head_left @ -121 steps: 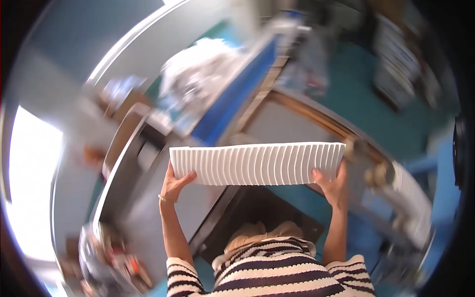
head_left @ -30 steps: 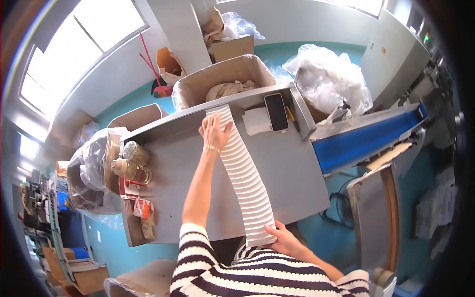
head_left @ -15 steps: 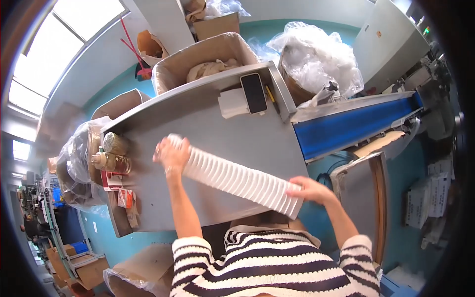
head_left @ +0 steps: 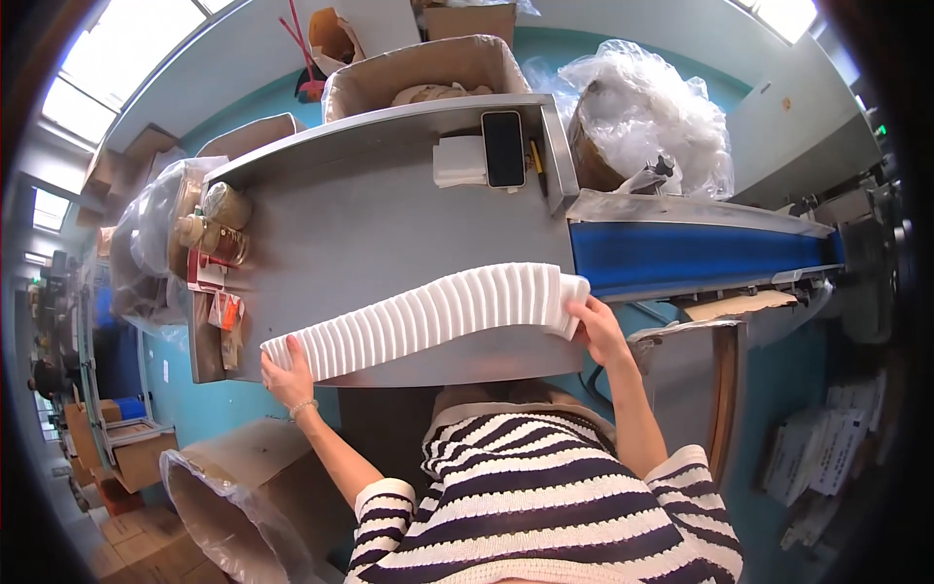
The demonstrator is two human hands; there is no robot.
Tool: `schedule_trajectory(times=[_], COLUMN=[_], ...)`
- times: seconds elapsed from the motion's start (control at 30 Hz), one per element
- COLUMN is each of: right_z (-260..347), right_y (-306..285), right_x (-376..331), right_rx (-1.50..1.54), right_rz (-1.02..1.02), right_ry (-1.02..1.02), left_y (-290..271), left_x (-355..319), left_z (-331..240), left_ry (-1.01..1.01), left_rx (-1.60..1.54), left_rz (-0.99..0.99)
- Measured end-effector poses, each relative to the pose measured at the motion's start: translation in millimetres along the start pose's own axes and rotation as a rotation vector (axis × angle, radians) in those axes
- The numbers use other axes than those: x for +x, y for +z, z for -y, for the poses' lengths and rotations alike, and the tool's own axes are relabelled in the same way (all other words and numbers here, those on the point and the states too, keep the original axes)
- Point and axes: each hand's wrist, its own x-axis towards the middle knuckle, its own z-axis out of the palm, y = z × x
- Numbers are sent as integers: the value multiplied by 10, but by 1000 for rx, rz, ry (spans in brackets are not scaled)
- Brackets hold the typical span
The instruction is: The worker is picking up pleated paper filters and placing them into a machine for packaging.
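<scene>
A long row of thin white pieces (head_left: pixel 418 316), packed face to face, lies across the metal table (head_left: pixel 360 209) near its front edge. Whether they are pads or nested trays, I cannot tell. The row curves, its right end farther from me than its left. My left hand (head_left: pixel 289 375) grips the left end, thumb on top, with the other fingers partly hidden. At the opposite end my right hand (head_left: pixel 598 329) pinches the last white pieces (head_left: pixel 572 300), which stand slightly off from the row.
A phone (head_left: pixel 503 148), white sheets (head_left: pixel 458 161) and a yellow pen (head_left: pixel 538 164) lie at the back. Bottles (head_left: pixel 219 238) and small boxes (head_left: pixel 226 310) line the left edge. A blue conveyor belt (head_left: pixel 681 255) adjoins on the right. Cartons (head_left: pixel 423 68) and a plastic-filled bin (head_left: pixel 652 117) stand behind.
The row has swung round: its left end came toward me and its right end went away toward the conveyor. Both hands moved with the ends. The whole view shifted slightly.
</scene>
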Motion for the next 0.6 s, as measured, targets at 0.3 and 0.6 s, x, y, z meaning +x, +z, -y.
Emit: schedule_trajectory(times=[0.3,0.6], right_z=[67,19], right_y=[224,-219], right_x=[183,203], right_rx=[-438,92], right_rz=[-140,-196], right_ry=[-354,-242], left_y=[184,256], left_x=[-83,-127], left_z=[-310,-338], left_ry=[-67,106], left_rx=[93,17], left_rz=[-59,-73])
